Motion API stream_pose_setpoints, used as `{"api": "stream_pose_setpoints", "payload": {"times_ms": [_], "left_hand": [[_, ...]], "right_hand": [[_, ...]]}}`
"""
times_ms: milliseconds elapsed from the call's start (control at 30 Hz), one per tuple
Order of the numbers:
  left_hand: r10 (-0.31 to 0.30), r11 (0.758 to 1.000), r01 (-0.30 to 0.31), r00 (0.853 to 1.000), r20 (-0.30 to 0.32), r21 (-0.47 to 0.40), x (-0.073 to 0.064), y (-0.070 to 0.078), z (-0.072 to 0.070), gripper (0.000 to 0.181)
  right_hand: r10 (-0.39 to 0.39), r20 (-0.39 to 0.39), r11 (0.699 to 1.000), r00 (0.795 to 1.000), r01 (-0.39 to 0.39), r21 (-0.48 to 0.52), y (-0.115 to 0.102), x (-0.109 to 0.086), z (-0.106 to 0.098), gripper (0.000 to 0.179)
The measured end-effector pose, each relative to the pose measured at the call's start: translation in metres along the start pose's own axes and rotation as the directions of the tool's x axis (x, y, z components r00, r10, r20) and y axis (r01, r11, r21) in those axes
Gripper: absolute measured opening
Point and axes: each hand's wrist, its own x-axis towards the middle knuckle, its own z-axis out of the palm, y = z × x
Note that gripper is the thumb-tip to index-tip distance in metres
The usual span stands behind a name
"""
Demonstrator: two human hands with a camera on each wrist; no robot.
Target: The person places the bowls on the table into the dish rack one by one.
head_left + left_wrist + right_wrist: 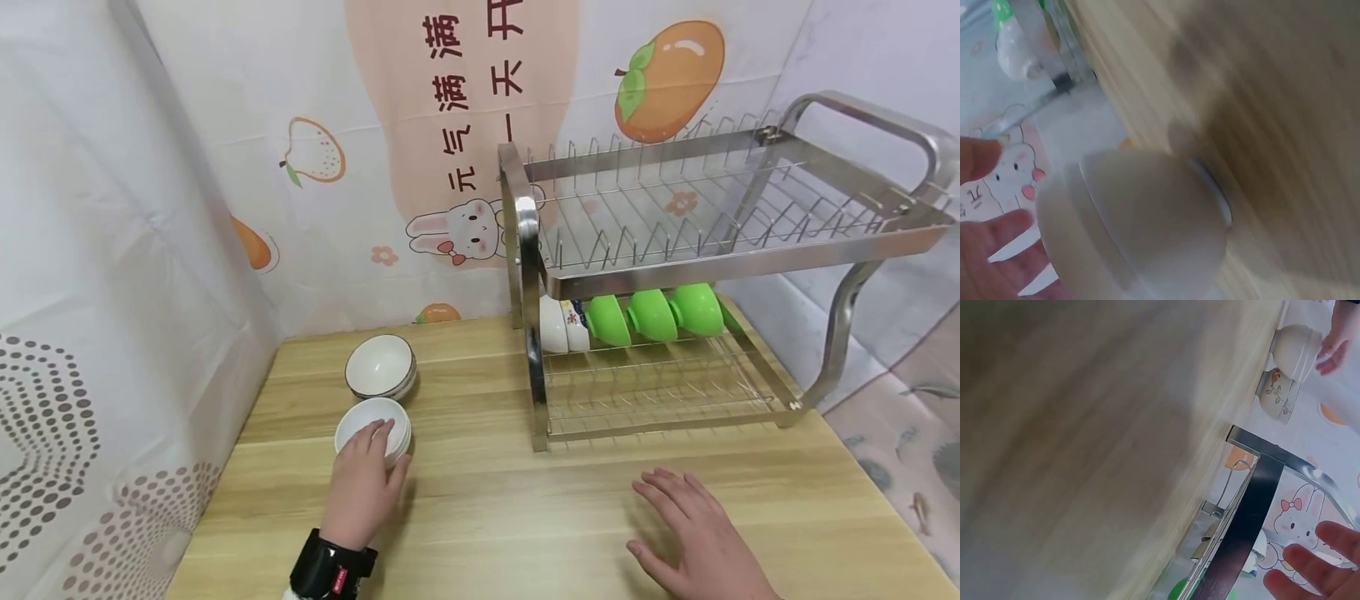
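My left hand (363, 492) hovers at the near stack of plain white bowls (354, 422) on the left of the table, its fingers over the opening and the thumb by the right side. In the left wrist view the spread fingers (1010, 226) are close to the rim of these nested bowls (1154, 219). Just behind stands a second stack, white bowls with a dark rim (379, 364); the right wrist view shows a floral pattern on its side. My right hand (697, 537), fingers spread and holding nothing, is over the table's right front, before the rack.
A two-tier metal dish rack (528, 250) stands at the back right. On its lower tier, three green bowls (652, 317) and white bowls (553, 325) lean on edge in a row. Wire slots line the upper tier (712, 208). A printed curtain (300, 250) hangs behind the wooden table (480, 500).
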Motion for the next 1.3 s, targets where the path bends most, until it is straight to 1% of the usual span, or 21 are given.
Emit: {"api": "stream_pose_setpoints", "payload": {"times_ms": [67, 133, 200, 267, 367, 467, 533, 600, 767, 900, 1033, 1167, 1233, 1300], "left_hand": [[-0.024, 1.000, 0.023, 0.999, 0.034, 0.020, 0.000, -0.005, -0.001, 0.046], [-0.032, 0.999, 0.029, 0.997, 0.065, 0.044, -0.001, -0.008, -0.001, 0.036], [-0.024, 0.998, 0.020, 0.997, 0.076, 0.063, -0.002, -0.009, -0.001, 0.026], [-0.012, 0.997, 0.007, 0.997, 0.072, 0.081, -0.003, -0.009, -0.001, 0.018], [-0.009, 0.996, 0.003, 0.998, 0.064, 0.093, -0.004, -0.008, -0.001, 0.014], [-0.034, 0.995, 0.027, 0.996, 0.077, 0.093, -0.005, -0.008, -0.001, 0.014], [-0.041, 0.995, 0.034, 0.996, 0.074, 0.090, -0.006, -0.009, 0.000, 0.013], [-0.033, 0.996, 0.028, 0.998, 0.058, 0.082, -0.007, -0.010, 0.001, 0.012], [0.013, 0.998, -0.012, 1.000, -0.007, 0.061, -0.010, -0.011, 0.001, 0.009], [0.018, 0.999, -0.016, 0.999, -0.031, 0.049, -0.009, -0.011, -0.002, 0.009], [0.013, 0.999, -0.010, 0.998, -0.068, 0.050, -0.009, -0.008, -0.009, 0.011], [0.024, 0.998, -0.017, 0.992, -0.125, 0.056, -0.009, 0.002, -0.022, 0.013], [0.052, 0.998, -0.044, 0.987, -0.153, 0.052, -0.009, 0.011, -0.030, 0.012], [0.101, 0.995, -0.094, 0.978, -0.182, 0.043, -0.009, 0.021, -0.037, 0.011]], "right_hand": [[0.000, -0.006, 1.000, 1.000, 0.000, 0.003, 0.000, 0.000, 0.000, 0.064], [-0.002, -0.016, 1.000, 1.000, 0.002, 0.006, 0.000, 0.000, 0.000, 0.063], [-0.007, -0.023, 1.000, 1.000, 0.007, 0.008, 0.000, -0.001, 0.000, 0.062], [-0.011, -0.031, 1.000, 0.999, 0.011, 0.009, 0.000, -0.002, 0.001, 0.060], [-0.020, -0.045, 1.000, 0.999, 0.021, 0.005, 0.000, -0.005, 0.003, 0.059], [-0.025, -0.060, 1.000, 0.998, 0.026, 0.010, 0.000, -0.008, 0.007, 0.059], [-0.031, -0.068, 0.999, 0.997, 0.032, 0.006, 0.001, -0.010, 0.008, 0.059], [-0.039, -0.078, 0.999, 0.996, 0.040, 0.007, 0.002, -0.011, 0.010, 0.058], [-0.046, -0.096, 0.999, 0.994, 0.048, 0.013, 0.002, -0.011, 0.013, 0.058], [-0.046, -0.102, 0.999, 0.994, 0.048, 0.014, 0.003, -0.010, 0.012, 0.057], [-0.058, -0.112, 0.998, 0.992, 0.060, 0.014, 0.004, -0.008, 0.013, 0.057], [-0.072, -0.120, 0.997, 0.990, 0.073, 0.009, 0.005, -0.007, 0.014, 0.057], [-0.079, -0.122, 0.997, 0.989, 0.080, 0.003, 0.005, -0.006, 0.014, 0.057], [-0.082, -0.118, 0.997, 0.990, 0.082, -0.002, 0.005, -0.004, 0.013, 0.057]]}}
